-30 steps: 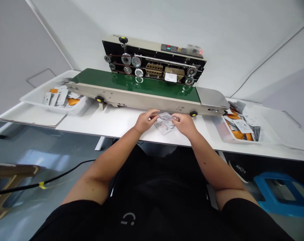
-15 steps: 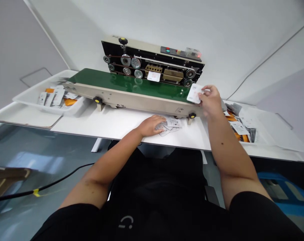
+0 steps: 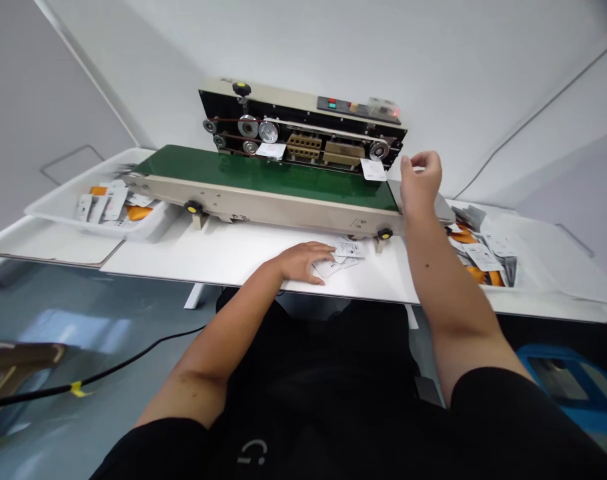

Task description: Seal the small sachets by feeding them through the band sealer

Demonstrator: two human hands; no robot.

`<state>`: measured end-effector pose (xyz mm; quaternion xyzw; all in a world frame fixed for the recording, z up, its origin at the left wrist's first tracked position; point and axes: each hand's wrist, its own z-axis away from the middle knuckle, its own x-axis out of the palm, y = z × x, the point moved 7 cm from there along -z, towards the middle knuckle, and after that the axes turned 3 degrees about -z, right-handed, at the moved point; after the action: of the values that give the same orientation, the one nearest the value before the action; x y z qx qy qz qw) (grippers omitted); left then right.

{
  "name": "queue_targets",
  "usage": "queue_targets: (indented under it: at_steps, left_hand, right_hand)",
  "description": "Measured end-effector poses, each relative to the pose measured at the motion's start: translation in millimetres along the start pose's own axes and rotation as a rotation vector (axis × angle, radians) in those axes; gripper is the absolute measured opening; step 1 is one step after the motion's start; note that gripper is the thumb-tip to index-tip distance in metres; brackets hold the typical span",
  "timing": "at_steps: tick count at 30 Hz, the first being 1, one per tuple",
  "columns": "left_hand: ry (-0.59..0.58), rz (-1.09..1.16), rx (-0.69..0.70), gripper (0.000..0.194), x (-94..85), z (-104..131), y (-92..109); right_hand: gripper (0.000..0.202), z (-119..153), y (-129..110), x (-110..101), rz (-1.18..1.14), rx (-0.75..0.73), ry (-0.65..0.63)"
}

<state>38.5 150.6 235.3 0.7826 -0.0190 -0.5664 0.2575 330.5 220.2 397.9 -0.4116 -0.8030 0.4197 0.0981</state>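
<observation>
My left hand (image 3: 307, 262) rests on the white table, thumb and fingers apart, at the left edge of a few white sachets (image 3: 347, 249). My right hand (image 3: 421, 175) is raised near the right end of the machine (image 3: 303, 120), fingers curled and nothing seen in them. One white sachet (image 3: 373, 170) sits at the machine's right rollers, to the left of that hand. Another sachet (image 3: 270, 151) is at the left rollers, over the green conveyor belt (image 3: 263, 175).
A clear bin (image 3: 151, 230) of white and orange sachets stands at the left end of the belt. More sachets (image 3: 483, 257) lie in a container at the right. Below the table are a black cable (image 3: 148, 341) and a blue object (image 3: 568, 380).
My right hand has let go of a sachet, now at the right rollers, and moved up. The other sachet has travelled left along the machine. My left hand's fingers have spread slightly.
</observation>
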Motion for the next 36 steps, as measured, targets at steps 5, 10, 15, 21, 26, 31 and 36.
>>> queue_targets:
  at_steps: [5,10,15,21,26,31,36]
  left_hand:
    - [0.1,0.039,-0.03,0.041,-5.4,6,-4]
    - [0.193,0.059,-0.029,0.035,-12.0,11,-10]
    - [0.136,0.097,-0.043,0.065,-7.2,10,-13]
    - [0.2,0.034,-0.014,0.035,-7.5,10,-7]
    - [0.088,-0.03,-0.034,0.078,0.2,4,-10]
    - [0.104,-0.035,-0.086,0.067,-1.1,3,-18]
    - [0.167,0.047,-0.121,0.063,-9.0,3,-24]
  right_hand:
    - [0.018,145,-17,-7,-0.014,-0.181,-0.37]
    - [0.041,236,8,7,0.118,-0.256,-0.7]
    - [0.048,244,27,10,0.146,-0.158,-0.759]
    - [0.056,247,30,14,0.164,-0.117,-0.83]
    - [0.061,249,32,19,0.213,-0.126,-0.877]
    - [0.064,251,30,23,0.253,-0.148,-0.925]
    - [0.068,249,28,22,0.267,-0.15,-0.927]
